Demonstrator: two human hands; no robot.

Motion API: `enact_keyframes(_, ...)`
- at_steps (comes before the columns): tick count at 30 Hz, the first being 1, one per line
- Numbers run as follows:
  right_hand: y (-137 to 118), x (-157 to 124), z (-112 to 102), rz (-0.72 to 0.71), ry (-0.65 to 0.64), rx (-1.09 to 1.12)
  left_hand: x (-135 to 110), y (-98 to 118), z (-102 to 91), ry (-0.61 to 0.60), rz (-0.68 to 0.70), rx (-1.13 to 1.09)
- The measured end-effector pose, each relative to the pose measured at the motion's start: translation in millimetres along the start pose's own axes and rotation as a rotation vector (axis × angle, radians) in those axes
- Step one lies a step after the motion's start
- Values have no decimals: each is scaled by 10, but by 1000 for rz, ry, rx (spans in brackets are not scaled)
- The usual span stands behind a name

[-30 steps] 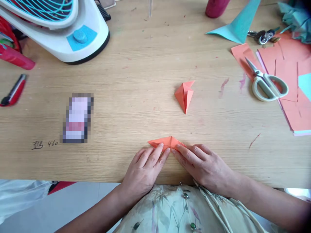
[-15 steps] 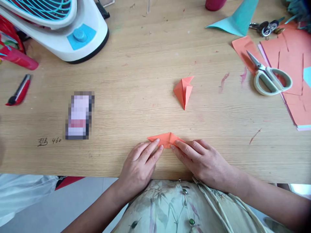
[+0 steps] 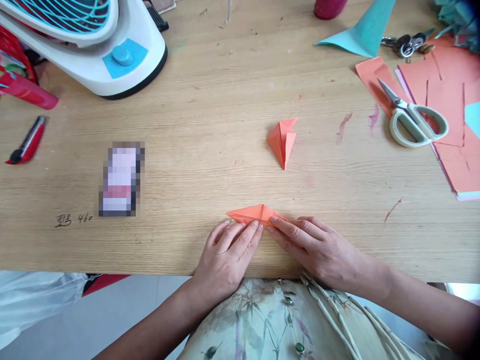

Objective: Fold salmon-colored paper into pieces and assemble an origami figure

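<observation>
The tabletop (image 3: 210, 130) carries a fan (image 3: 86, 60) at its far left corner. Near the front edge, the left hand (image 3: 225, 260) and right hand (image 3: 318, 250) lie flat, fingers straight, fingertips almost meeting (neither is gripping, only pressing). Scissors (image 3: 412, 120) rest far right. A cone (image 3: 282, 141) of orange paper lies mid-table, tip toward the person. The orange fold (image 3: 251, 214) sits under both sets of fingertips, its long axis left to right, its peak pointing away. Half a second ago the left fingertips pressed further left; more of the left wing now shows.
</observation>
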State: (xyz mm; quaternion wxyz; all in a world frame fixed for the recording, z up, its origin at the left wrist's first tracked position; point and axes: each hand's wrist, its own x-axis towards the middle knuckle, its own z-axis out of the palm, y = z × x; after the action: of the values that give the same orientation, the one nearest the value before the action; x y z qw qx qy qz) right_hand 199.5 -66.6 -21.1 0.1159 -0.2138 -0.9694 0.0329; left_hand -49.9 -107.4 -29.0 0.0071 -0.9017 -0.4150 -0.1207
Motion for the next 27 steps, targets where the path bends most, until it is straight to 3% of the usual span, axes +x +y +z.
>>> enact_keyframes(14, 26, 3, 2, 76, 34, 106, -3, 16, 14, -29, 16, 55)
enact_keyframes(20, 6, -71, 28, 113, 3, 239, -69, 57, 101, 55, -63, -8)
enact_keyframes(24, 14, 41, -83, 43, 198, 290, -103, 104, 187, 63, -74, 58)
enact_keyframes(27, 24, 220, -264, -7, 271, 366, -138, 135, 261, 120, -56, 121)
